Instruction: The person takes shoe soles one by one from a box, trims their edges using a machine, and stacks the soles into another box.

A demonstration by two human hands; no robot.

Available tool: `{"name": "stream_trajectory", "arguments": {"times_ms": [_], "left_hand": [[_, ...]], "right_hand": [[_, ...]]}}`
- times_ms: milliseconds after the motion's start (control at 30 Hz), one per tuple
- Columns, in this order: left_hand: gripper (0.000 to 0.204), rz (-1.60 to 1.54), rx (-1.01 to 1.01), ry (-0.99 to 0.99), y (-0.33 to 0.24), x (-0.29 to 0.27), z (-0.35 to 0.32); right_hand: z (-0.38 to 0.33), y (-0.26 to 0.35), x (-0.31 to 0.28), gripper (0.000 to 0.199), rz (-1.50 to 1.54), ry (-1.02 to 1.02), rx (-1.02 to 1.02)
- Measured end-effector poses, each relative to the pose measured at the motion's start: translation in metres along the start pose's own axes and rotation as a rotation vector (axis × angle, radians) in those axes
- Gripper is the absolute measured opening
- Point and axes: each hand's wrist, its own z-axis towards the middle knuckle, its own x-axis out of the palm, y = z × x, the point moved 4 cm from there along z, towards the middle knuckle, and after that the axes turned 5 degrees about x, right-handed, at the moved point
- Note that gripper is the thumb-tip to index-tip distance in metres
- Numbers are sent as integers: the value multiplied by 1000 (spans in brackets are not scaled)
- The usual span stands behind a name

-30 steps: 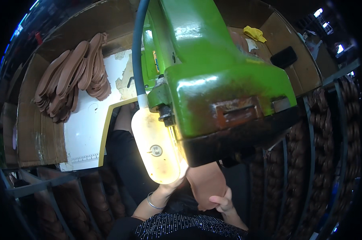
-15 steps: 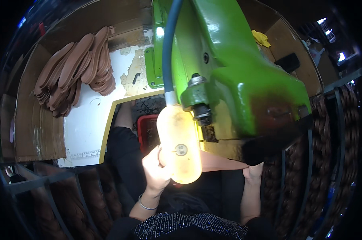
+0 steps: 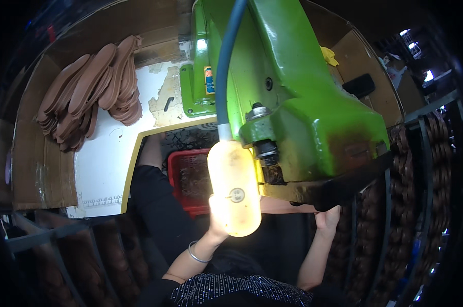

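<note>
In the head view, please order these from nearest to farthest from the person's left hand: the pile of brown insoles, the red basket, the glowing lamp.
From the left hand:
1. Glowing lamp, right at the hand, partly covering it.
2. Red basket, just above-left, below the table edge.
3. Pile of brown insoles, far upper left on the white table.

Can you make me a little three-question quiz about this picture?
1. True or false: the stack of flat brown sole-shaped pieces lies on the white tabletop, to the person's left.
2. What colour is the plastic basket under the big green metal machine? A blue, B red, C yellow.
3. Fill in: the left hand is partly hidden behind the glowing yellow ____.

Key: 1 true; 2 B; 3 lamp.
</note>
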Motion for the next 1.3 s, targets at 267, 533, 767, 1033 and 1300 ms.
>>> {"name": "stream_trajectory", "arguments": {"times_ms": [267, 533, 767, 1033, 1300], "left_hand": [[26, 241, 324, -305, -70, -7, -6], [34, 249, 109, -339, -77, -59, -42], [26, 113, -96, -350, -53, -89, -100], [44, 285, -41, 179, -48, -15, -34], [42, 391, 23, 212, -27, -18, 14]], "right_hand": [[11, -13, 52, 34, -64, 159, -214], [13, -46, 72, 37, -45, 308, -95], [8, -47, 125, 43, -159, 581, -255], [25, -59, 133, 25, -464, 443, -113], [-18, -52, 125, 25, -487, 322, -235]]}}
